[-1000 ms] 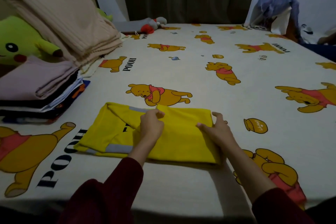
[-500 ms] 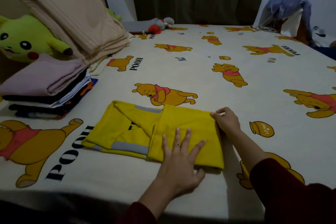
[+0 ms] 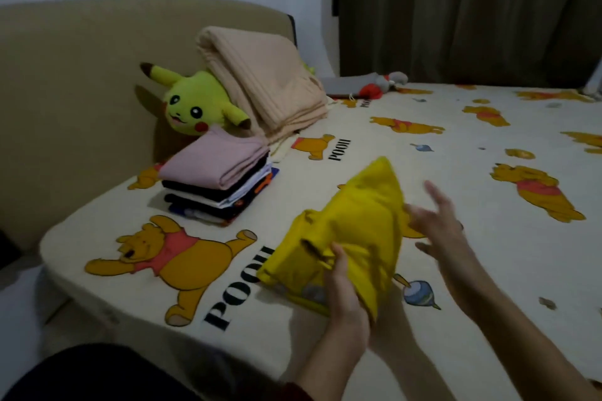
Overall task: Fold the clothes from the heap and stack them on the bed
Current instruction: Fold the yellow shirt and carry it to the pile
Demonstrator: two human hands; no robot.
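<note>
While lifted off the sheet, yellow garment (image 3: 355, 231): folded bundle, raised above the bed (image 3: 488, 238), tilted, one corner pointing up and away, grey strip showing at the low near edge.

Left hand (image 3: 345, 306): under the near lower end of the yellow garment, thumb over the top of the fabric, fingers hidden beneath; gripping that end and carrying the bundle.

Right hand (image 3: 436, 215): blurred, fingers spread and mostly straight, just beside the right edge of the yellow garment; holding nothing; contact with the cloth at the fingertips not resolvable.

Garment vs hands: between the two, left hand below and nearer the camera, right hand at its far right side.

Folded stack (image 3: 218, 185): on the bed left of the yellow garment, well apart from both hands; pink item on top, dark and white layers below.

Beige blanket (image 3: 260, 81): folded, leaning behind the folded stack against the headboard (image 3: 65, 91).

Yellow plush toy (image 3: 192, 104): beside the beige blanket, partly tucked under it, just behind the folded stack.

Small red-and-grey plush (image 3: 384, 85): far edge of the bed, near the dark curtain (image 3: 472, 10).

Bedsheet: cream, cartoon bear print, "POOH" lettering.
</note>
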